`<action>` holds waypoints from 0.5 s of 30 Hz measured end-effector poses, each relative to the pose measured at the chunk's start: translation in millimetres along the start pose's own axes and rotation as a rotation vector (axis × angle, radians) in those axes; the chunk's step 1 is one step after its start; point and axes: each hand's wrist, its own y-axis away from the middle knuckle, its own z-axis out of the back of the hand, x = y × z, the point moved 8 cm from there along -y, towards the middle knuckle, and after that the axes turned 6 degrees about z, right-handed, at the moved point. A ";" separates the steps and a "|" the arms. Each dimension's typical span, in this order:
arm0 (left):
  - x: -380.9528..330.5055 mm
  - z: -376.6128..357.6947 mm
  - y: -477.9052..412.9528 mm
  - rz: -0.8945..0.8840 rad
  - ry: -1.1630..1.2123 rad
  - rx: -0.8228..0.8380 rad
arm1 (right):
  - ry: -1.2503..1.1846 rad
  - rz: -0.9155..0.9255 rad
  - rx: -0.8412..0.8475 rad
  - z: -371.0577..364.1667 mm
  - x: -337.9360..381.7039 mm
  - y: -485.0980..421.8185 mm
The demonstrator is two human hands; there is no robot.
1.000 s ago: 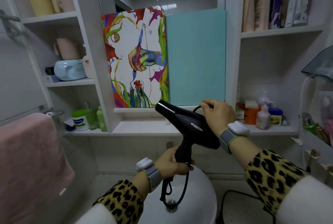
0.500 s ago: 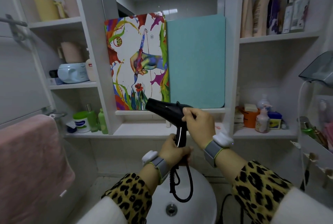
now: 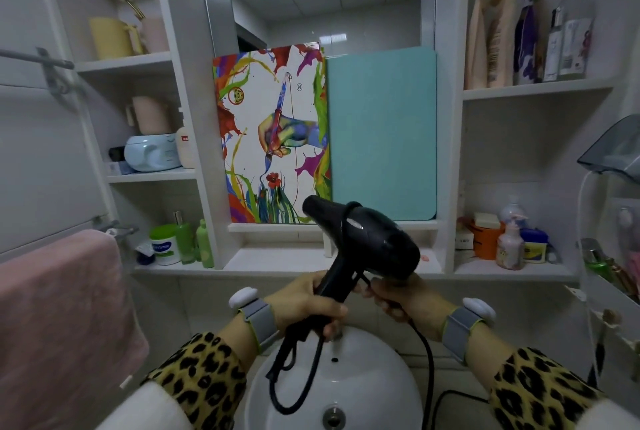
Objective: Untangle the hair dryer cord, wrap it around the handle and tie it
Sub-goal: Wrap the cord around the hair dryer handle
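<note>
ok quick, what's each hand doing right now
left hand: closed around the hair dryer handle
right hand: closed, pinching the cord just below the dryer body

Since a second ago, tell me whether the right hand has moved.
Yes. The right hand dropped from the teal board's bottom edge to below the hair dryer, now pinching the cord.

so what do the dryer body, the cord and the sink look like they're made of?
Hair dryer: looks like glossy black moulded plastic, judging by the soft highlights on the barrel. Cord: seemingly matte black rubber or PVC, since it hangs in limp loops. Sink: probably glazed white ceramic, smooth and faintly shiny, though enamel or resin can't be excluded.
</note>
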 end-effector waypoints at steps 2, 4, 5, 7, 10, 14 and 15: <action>1.2 2.9 9.7 0.020 -0.121 0.055 | 0.214 -0.102 0.078 3.2 -10.2 -0.9; 0.5 5.9 14.7 0.036 -0.254 0.085 | 0.515 -0.125 0.093 17.1 -12.4 -6.3; -0.4 8.2 16.1 0.053 -0.327 0.088 | 0.653 -0.100 0.089 24.9 -7.5 -9.3; -0.4 17.0 17.3 0.106 -0.479 0.040 | 0.801 -0.011 0.073 37.0 7.8 -14.7; -2.5 26.5 17.5 0.206 -0.761 -0.034 | 0.917 0.108 0.083 44.5 32.4 -21.3; -10.7 21.3 8.2 0.222 -1.275 -0.002 | 1.130 0.242 0.084 40.2 54.9 -29.0; -10.4 20.8 5.3 0.231 -1.365 0.003 | 1.188 0.278 0.094 35.3 57.1 -27.7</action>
